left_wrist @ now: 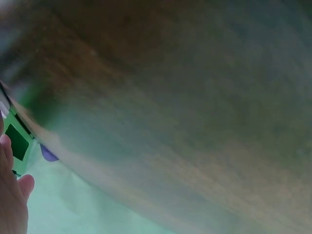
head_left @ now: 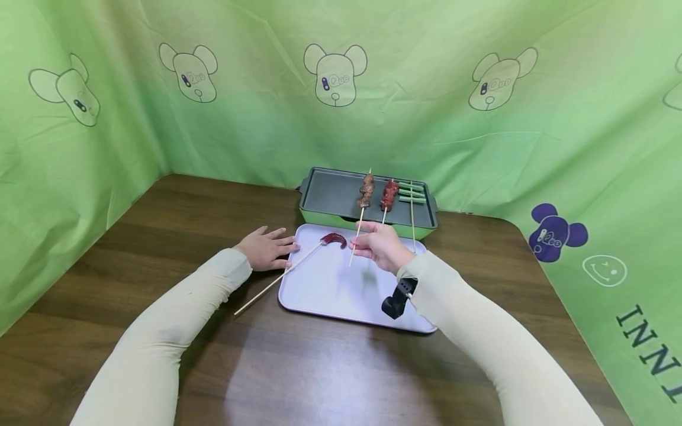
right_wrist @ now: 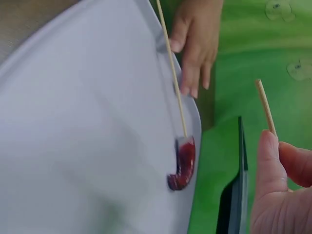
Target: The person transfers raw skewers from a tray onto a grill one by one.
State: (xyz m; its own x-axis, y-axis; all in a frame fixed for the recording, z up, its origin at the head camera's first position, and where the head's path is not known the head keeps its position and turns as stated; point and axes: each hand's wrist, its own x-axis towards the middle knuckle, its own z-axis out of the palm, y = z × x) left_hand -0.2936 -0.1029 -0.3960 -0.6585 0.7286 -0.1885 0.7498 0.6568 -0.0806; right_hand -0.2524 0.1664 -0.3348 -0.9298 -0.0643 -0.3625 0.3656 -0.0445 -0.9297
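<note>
Right hand: pinching brown-meat skewer, upper centre of frame. Left hand: fingers spread, at edge of tray. Risk: slack pinch could let stick twist into red-meat skewer.

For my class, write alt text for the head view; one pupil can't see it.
A person's right hand pinches a brown skewer, its food end at a grill. A red skewer and a green skewer lie with their food on the grill. A skewer with a curved red tip lies partly on a pale tray, beside the left hand.
</note>
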